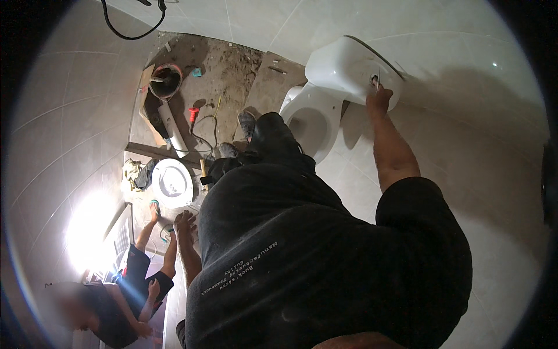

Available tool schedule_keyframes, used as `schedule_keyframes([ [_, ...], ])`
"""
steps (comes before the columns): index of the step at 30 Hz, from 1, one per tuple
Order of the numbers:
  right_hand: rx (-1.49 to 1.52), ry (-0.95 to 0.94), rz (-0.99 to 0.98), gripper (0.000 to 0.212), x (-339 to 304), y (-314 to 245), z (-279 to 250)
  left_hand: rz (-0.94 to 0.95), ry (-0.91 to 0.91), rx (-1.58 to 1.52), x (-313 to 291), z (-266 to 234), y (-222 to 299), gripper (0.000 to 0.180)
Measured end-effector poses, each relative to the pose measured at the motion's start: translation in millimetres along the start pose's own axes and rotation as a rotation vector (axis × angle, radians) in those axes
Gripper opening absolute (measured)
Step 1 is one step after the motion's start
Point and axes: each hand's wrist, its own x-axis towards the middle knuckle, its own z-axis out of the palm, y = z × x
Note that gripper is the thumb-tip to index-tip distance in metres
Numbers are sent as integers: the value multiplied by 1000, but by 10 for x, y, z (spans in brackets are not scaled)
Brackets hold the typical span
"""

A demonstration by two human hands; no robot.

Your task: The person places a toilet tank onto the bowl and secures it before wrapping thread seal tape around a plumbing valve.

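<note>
A white toilet with its cistern (pixel 334 64) stands at the upper right, against the tiled wall. At a small round hole in the cistern's white top, my right hand (pixel 379 99) has its fingers closed around something thin and pale; its kind is too small to make out. The toilet bowl (pixel 314 125) lies below the cistern, beside my legs. My left hand (pixel 185 221) hangs at my left side with its fingers loosely apart and nothing visible in them. Closest to it is the round white toilet seat or lid (pixel 172 183) on the floor, with small parts lying on it.
A bucket (pixel 166 81), a white tube (pixel 172 129) and a red-ended cable (pixel 194 113) lie on the dirty floor. Cloths (pixel 138 174) sit beside the seat. Another person (pixel 116 308) is at the lower left, near a bright lamp (pixel 93 235). A black cable (pixel 136 37) hangs above.
</note>
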Motion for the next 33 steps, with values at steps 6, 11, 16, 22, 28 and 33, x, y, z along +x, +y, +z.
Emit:
schedule_keyframes([
  [6,30,26,5,53,106,43,-120,40,-37,26,129,77,251,47],
  [11,91,-56,79,55,-82,-183,-318,201,-36,-80,-90,208,591,43],
  [16,37,-57,62,54,-81,-189,-313,210,-18,-74,-103,206,662,41],
  [22,-50,-58,-5,41,30,-186,-250,89,-7,-42,-5,119,375,41],
  [28,-62,-54,20,50,107,-167,-206,78,36,-104,-35,173,119,38],
  [33,-46,-64,-103,40,128,-46,-155,115,43,-71,-50,286,385,44],
])
